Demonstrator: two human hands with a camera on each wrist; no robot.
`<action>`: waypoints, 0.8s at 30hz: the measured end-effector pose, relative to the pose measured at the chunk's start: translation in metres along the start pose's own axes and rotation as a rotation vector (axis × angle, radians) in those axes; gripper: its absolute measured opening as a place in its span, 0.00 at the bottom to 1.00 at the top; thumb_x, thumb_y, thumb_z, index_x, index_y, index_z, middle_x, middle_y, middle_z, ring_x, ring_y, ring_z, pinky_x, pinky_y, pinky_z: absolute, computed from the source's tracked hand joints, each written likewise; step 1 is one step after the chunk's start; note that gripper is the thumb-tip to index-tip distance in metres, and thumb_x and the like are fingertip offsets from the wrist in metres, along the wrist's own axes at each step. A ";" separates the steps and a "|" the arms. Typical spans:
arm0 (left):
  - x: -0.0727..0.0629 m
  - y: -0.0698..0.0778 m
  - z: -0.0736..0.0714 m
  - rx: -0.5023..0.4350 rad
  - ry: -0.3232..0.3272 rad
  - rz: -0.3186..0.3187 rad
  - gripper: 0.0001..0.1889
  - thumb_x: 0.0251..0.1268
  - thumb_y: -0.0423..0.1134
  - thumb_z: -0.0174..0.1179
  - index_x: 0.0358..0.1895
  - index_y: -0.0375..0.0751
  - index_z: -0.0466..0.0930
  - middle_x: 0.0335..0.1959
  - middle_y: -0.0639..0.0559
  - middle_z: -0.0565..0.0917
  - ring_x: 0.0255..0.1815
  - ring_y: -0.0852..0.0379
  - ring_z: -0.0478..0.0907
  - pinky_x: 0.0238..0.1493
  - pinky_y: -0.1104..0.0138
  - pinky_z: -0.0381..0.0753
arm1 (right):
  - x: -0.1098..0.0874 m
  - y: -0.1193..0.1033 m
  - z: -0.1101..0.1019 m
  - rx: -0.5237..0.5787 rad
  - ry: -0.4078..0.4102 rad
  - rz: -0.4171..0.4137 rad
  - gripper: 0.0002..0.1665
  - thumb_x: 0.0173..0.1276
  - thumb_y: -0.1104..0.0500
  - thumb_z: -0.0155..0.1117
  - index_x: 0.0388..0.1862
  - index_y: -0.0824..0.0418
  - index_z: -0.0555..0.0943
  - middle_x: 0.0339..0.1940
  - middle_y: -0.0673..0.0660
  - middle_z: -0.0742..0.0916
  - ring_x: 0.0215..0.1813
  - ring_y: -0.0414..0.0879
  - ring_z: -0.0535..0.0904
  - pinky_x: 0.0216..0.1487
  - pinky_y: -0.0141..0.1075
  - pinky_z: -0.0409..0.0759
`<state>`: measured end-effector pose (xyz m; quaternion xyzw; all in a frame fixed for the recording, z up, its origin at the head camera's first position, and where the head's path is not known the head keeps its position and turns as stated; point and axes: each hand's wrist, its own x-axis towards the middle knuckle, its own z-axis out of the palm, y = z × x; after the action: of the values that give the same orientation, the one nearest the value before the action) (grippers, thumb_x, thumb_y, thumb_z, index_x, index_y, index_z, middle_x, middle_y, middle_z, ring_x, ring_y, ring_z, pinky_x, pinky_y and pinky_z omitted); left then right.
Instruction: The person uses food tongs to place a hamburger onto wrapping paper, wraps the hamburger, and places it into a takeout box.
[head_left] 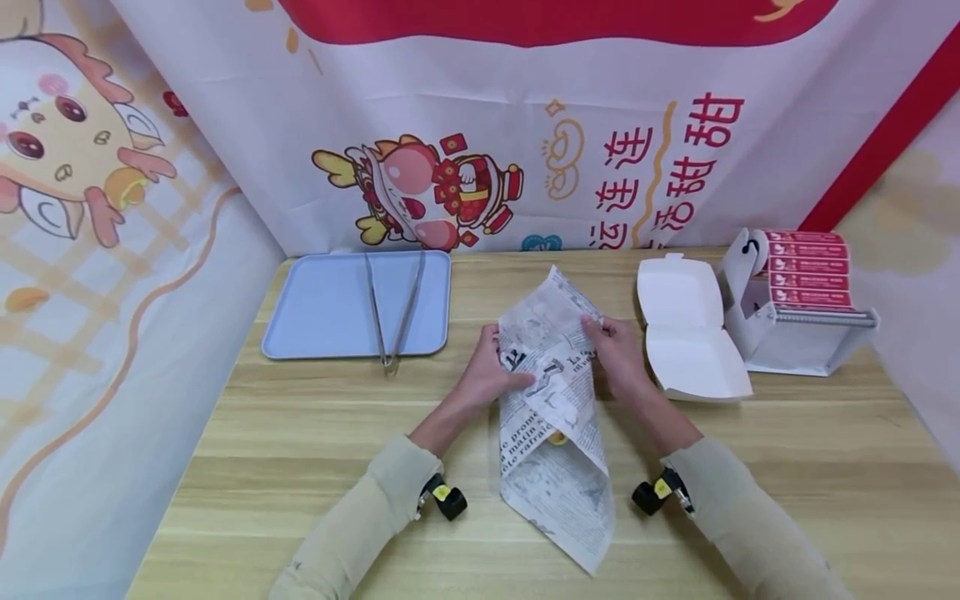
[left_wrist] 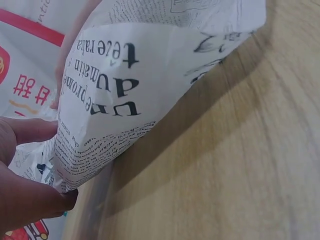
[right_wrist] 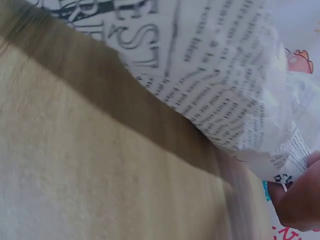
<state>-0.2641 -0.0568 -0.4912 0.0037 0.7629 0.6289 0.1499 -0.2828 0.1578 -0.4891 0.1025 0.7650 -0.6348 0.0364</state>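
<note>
A sheet of newsprint-patterned wrapping paper (head_left: pixel 555 508) is folded over something; a small yellowish-brown bit of food (head_left: pixel 557 437) peeks out of its near opening. The rest of that food is hidden by the paper. My left hand (head_left: pixel 491 371) grips the paper's left side, thumb on top. On the opposite side, my right hand (head_left: pixel 618 350) pinches the upper right edge. The left wrist view shows the thumb and a finger of the left hand (left_wrist: pixel 30 170) at the paper's edge. Fingers of the right hand (right_wrist: pixel 300 197) hold a paper corner in the right wrist view.
A light blue tray (head_left: pixel 315 308) stands at the back left, with metal tongs (head_left: pixel 382 329) lying across its front edge. To the right are an opened white clamshell box (head_left: pixel 693 354) and a label dispenser (head_left: pixel 795 333) holding a roll of red labels (head_left: pixel 810 267). A printed cloth (head_left: pixel 480 83) hangs behind the table.
</note>
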 end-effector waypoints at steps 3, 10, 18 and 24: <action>0.000 0.001 0.002 0.029 -0.001 -0.005 0.43 0.49 0.26 0.72 0.68 0.48 0.58 0.65 0.47 0.73 0.64 0.47 0.74 0.71 0.55 0.70 | -0.004 0.001 -0.003 -0.011 -0.074 0.062 0.29 0.75 0.49 0.58 0.68 0.64 0.74 0.49 0.58 0.87 0.41 0.40 0.81 0.42 0.29 0.79; -0.001 0.001 0.001 0.041 0.002 -0.001 0.45 0.49 0.25 0.72 0.70 0.49 0.57 0.66 0.47 0.73 0.65 0.47 0.74 0.72 0.55 0.70 | -0.023 0.001 -0.013 -0.220 -0.336 0.125 0.54 0.67 0.53 0.69 0.82 0.53 0.47 0.70 0.65 0.74 0.65 0.55 0.74 0.60 0.40 0.74; -0.004 -0.001 0.001 0.026 0.010 0.039 0.47 0.46 0.23 0.71 0.70 0.48 0.56 0.65 0.45 0.74 0.63 0.46 0.75 0.70 0.55 0.72 | -0.042 -0.003 0.000 -0.269 -0.317 0.072 0.68 0.59 0.50 0.76 0.81 0.58 0.37 0.69 0.67 0.71 0.65 0.59 0.73 0.71 0.50 0.68; -0.002 -0.003 -0.001 0.055 0.047 0.059 0.45 0.45 0.24 0.72 0.69 0.44 0.60 0.65 0.42 0.75 0.62 0.45 0.75 0.70 0.55 0.73 | -0.046 0.008 0.009 -0.225 -0.244 0.071 0.67 0.56 0.51 0.78 0.80 0.50 0.40 0.69 0.64 0.71 0.59 0.57 0.78 0.57 0.40 0.78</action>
<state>-0.2622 -0.0591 -0.4934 0.0158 0.7829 0.6116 0.1133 -0.2373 0.1453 -0.4901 0.0470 0.8172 -0.5510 0.1625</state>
